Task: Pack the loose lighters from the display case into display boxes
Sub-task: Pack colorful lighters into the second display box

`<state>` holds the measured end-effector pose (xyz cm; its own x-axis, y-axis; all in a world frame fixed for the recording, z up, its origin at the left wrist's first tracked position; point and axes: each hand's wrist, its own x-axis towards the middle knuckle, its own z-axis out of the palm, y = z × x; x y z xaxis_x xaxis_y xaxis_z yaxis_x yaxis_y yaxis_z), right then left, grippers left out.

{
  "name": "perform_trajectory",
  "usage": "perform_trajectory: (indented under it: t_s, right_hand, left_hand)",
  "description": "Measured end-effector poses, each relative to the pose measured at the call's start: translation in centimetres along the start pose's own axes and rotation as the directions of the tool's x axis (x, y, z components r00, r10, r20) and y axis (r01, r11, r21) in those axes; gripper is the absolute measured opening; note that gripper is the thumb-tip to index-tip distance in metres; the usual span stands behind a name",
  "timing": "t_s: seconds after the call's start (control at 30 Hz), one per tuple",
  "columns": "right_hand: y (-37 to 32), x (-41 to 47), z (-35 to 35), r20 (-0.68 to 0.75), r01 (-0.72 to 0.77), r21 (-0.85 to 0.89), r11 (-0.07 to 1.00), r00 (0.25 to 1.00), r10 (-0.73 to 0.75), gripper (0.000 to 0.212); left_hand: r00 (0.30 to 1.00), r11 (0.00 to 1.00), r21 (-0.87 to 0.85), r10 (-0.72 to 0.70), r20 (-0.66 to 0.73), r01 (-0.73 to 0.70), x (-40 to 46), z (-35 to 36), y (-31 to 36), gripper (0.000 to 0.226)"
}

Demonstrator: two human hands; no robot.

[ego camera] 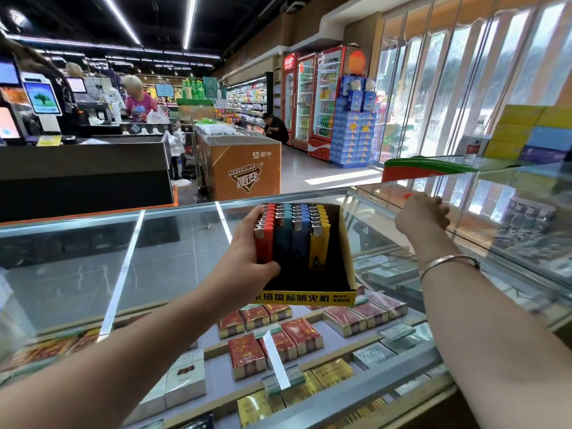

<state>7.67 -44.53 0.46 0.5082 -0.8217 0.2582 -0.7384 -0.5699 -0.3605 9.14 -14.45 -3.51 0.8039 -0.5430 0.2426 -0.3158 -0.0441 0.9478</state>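
Packing looked partly done: the display box (309, 258) rested on the glass counter (93, 258), four rows of lighters (292, 230) upright inside, its front floor bare. The left hand (247, 258) curled round the box's left side, steadying it. The right hand (422, 216) was closed on something red, seemingly a lighter; next, seating it upright in a row

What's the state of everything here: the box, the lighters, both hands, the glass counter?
Display box: open-topped, partly filled, resting on the counter.
Lighters: upright in four colour rows, red, teal, blue, yellow.
Left hand: grips the box's left side.
Right hand: curled round something red, barely visible.
Glass counter: closed top, packs beneath.
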Motion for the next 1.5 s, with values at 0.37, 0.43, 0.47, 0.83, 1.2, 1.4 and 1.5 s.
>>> perform_trajectory:
  t_s: [0.37, 0.43, 0.47, 0.83, 1.2, 1.4, 1.5]
  right_hand:
    - [0.5, 0.8, 0.4, 0.193, 0.037, -0.135, 0.99, 0.981, -0.01, 0.036]
    - [0.1, 0.2, 0.3, 0.192, 0.095, -0.086, 0.992, 0.978, -0.077, 0.032]
    - [-0.1, -0.2, 0.3, 0.188, 0.109, -0.052, 0.993, 0.977, -0.098, 0.032]
    - [-4.5, -7.8, -5.2, 0.096, -0.013, 0.965, 0.264, 0.948, -0.305, 0.023]
    - [-7.2, -14.8, -6.3, -0.131, 0.27, 0.957, 0.106, 0.728, -0.672, 0.025]
    - [-7.8, -15.8, -5.5, -0.162, 0.41, 0.903, 0.127, 0.601, -0.783, 0.017]
    - [-8.1, -16.3, -5.2, -0.153, 0.423, 0.897, 0.127, 0.569, -0.808, 0.015]
  left_hand:
    - [0.999, 0.999, 0.014, 0.033, 0.009, -0.034, 0.0, -0.1, -0.2, 0.089]
    - [0.999, 0.999, 0.015, 0.033, 0.009, -0.034, -0.1, -0.1, 0.0, 0.087]
    - [0.999, 0.999, 0.016, 0.034, 0.008, -0.034, -0.1, -0.2, 0.1, 0.086]
    - [0.998, 0.996, 0.061, 0.06, -0.006, -0.059, -0.6, 0.1, 1.2, 0.078]
    - [0.963, 0.961, 0.137, 0.253, -0.092, -0.239, -1.4, -1.4, 6.7, 0.03]
    - [0.996, 0.995, 0.039, 0.089, 0.019, -0.089, -0.9, -3.1, 7.8, 0.043]
    - [0.996, 0.995, 0.072, 0.064, 0.061, -0.068, -1.0, -3.9, 7.7, 0.048]
